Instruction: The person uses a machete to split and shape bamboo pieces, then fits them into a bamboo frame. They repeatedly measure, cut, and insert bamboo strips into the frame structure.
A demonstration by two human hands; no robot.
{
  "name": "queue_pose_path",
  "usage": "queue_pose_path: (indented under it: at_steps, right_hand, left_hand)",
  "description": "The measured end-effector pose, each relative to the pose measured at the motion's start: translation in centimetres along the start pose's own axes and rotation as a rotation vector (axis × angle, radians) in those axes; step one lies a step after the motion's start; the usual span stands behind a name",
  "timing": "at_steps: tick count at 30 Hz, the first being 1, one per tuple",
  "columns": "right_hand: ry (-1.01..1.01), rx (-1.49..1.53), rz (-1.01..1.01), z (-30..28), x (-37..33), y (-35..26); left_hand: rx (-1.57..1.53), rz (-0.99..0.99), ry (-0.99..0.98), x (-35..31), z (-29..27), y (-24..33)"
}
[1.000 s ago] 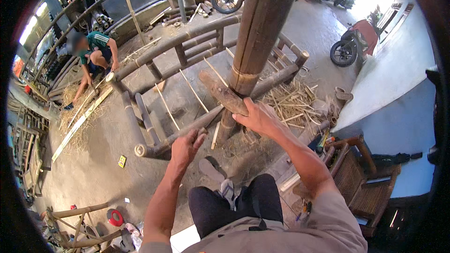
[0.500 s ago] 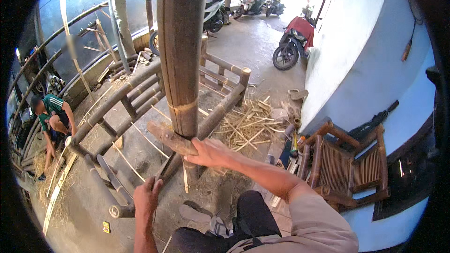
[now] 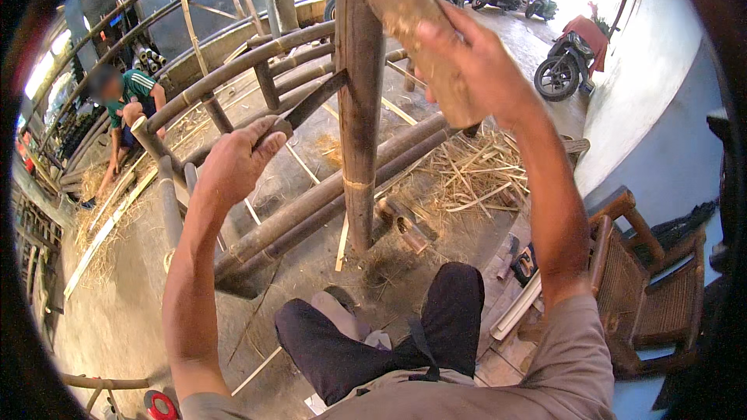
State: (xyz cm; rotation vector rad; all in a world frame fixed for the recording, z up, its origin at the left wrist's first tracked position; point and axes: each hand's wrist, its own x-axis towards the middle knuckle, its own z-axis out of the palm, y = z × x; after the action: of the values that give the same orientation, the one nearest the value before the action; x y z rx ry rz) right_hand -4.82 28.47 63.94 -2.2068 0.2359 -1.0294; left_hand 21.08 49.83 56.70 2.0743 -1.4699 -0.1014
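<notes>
My left hand (image 3: 237, 157) is closed around the handle of a broad-bladed knife (image 3: 315, 99). The tip end of its dark blade meets the left side of a thick brown bamboo pole (image 3: 361, 132), which stands upright in front of me. Raised at the right, my right hand (image 3: 484, 70) grips a rough wooden block (image 3: 401, 14). The block slants across the pole's upper end and hides it. Behind and beside the pole is a bamboo frame (image 3: 299, 216) with rails and short posts. Where the pole's foot rests cannot be made out exactly.
Bamboo strips and shavings (image 3: 478, 175) lie heaped on the floor to the right. A bamboo chair (image 3: 615, 288) stands by the wall at the right. Another person (image 3: 128, 105) crouches at the far left. Parked motorbikes (image 3: 572, 62) stand farther back.
My right hand has lifted the wooden block from low beside the pole to its upper end. My left hand has risen with the knife, whose blade now touches the pole. The view has shifted.
</notes>
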Motion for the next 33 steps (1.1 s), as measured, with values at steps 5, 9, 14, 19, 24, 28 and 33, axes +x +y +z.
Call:
queue_pose_path:
  at_steps: [5, 9, 14, 19, 24, 28, 33]
  right_hand:
    - [0.212, 0.032, -0.249, -2.9, 4.7, -4.2]
    - [0.401, -0.424, -0.326, -0.3, 7.8, -4.9]
    - [-0.419, -0.595, 0.208, 7.3, -0.4, 7.4]
    - [-0.286, -0.54, 0.059, 5.3, 0.6, 7.5]
    - [0.217, 0.163, -0.293, 1.2, 4.5, -2.6]
    - [-0.029, -0.465, -0.211, 5.5, -1.0, 1.8]
    - [-0.5, -0.565, 0.363, 7.2, -5.5, 8.9]
  left_hand:
    - [0.004, -0.065, -0.014, -1.0, -0.4, 1.3]
    - [0.058, -0.075, 0.021, -1.6, 0.0, 1.0]
    - [0.118, 0.033, -0.035, -2.1, 2.5, -1.0]
    - [0.1, 0.038, -0.011, -2.3, 4.1, -1.5]
    - [0.117, 0.055, 0.002, -2.6, 4.2, -0.1]
    - [0.108, 0.017, -0.008, -2.8, 4.4, 0.3]
    - [0.185, -0.046, -0.075, -4.8, 5.9, -0.2]
